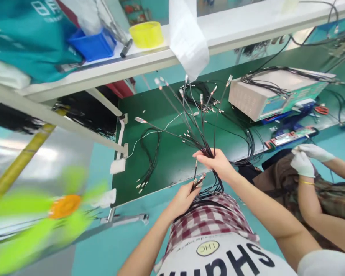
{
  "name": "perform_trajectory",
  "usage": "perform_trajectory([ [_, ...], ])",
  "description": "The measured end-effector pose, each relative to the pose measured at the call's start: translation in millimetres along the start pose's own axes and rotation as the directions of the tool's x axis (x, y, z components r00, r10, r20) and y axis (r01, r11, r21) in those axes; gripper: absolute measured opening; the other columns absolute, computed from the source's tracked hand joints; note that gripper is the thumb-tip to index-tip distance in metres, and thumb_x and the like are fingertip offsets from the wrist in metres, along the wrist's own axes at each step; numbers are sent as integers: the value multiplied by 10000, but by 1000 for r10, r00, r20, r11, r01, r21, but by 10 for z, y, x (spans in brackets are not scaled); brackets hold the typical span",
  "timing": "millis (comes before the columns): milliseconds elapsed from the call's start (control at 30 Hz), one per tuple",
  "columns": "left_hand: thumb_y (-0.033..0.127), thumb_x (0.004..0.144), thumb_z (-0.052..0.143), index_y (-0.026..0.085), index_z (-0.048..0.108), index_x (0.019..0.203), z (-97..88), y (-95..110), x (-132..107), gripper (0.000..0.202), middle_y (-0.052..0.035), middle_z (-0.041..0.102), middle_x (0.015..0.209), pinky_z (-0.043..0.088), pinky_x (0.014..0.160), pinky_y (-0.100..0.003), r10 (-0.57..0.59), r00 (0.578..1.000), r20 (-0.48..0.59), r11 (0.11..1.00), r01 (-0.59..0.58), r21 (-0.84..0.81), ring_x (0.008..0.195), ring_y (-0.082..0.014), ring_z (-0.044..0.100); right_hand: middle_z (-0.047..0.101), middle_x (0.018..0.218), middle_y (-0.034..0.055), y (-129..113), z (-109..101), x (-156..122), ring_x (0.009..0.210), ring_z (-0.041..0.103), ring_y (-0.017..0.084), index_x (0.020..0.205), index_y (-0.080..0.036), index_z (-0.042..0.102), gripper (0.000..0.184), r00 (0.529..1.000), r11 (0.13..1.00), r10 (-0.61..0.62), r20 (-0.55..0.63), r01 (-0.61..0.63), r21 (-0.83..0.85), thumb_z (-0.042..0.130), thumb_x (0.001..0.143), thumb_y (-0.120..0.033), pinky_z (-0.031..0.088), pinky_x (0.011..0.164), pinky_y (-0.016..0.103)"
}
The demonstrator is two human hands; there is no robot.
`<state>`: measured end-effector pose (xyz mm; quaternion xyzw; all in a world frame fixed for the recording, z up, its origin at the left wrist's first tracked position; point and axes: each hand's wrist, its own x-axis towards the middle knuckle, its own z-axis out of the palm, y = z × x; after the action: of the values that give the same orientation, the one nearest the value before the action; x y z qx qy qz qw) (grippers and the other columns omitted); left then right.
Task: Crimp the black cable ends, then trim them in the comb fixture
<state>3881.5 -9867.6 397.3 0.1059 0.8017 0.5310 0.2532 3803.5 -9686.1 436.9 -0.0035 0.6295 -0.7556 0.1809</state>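
My right hand [217,163] is closed round a bundle of thin black cables [201,130] whose metal-tipped ends fan upward over the green mat [166,157]. My left hand [184,199] sits just below it at the mat's near edge, pinching the lower metal ends of a few of those cables [198,180]. The rest of the bundle hangs in loops over my checked skirt. A small separate bunch of black cables [149,157] lies on the mat to the left, with a white wire [158,132] beside it.
A grey test box [261,97] with cables draped over it stands at the right of the mat. Another person's white-gloved hands [306,157] work at the right. The shelf above holds a yellow tub [146,34] and a blue bin [93,44]. A green spinning fan [51,214] blurs at lower left.
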Motion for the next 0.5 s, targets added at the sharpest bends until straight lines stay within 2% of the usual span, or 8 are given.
perform_trajectory([
  [100,443,962,457,161,587,935,-342,-75,178,311,-6,573,775,369,677,-257,26,998,52,998,-28,54,711,-147,478,532,612,-26,-34,185,309,532,368,71,805,-118,714,345,1000,999,8,-25,-9,-43,804,709,-438,249,488,241],
  [233,392,935,532,170,576,1014,-621,-232,355,240,4,581,802,364,689,-255,47,998,38,998,-49,50,722,-145,498,536,615,-28,90,334,586,527,372,69,790,-117,695,364,995,994,95,-30,-97,-57,800,707,-456,255,482,232],
  [367,394,932,549,160,610,952,-823,-293,485,242,-2,594,812,376,691,-248,49,999,16,999,-49,3,724,-137,506,540,609,-30,97,274,760,525,359,63,776,-114,696,354,994,991,103,29,-99,-93,777,742,-457,253,482,227],
  [500,445,961,493,159,625,1024,-985,-241,595,321,-1,591,751,389,633,-238,46,999,23,991,-43,-125,644,-122,499,638,680,0,15,128,873,610,502,97,812,-125,726,287,999,992,22,36,-17,-122,787,750,-399,382,587,236],
])
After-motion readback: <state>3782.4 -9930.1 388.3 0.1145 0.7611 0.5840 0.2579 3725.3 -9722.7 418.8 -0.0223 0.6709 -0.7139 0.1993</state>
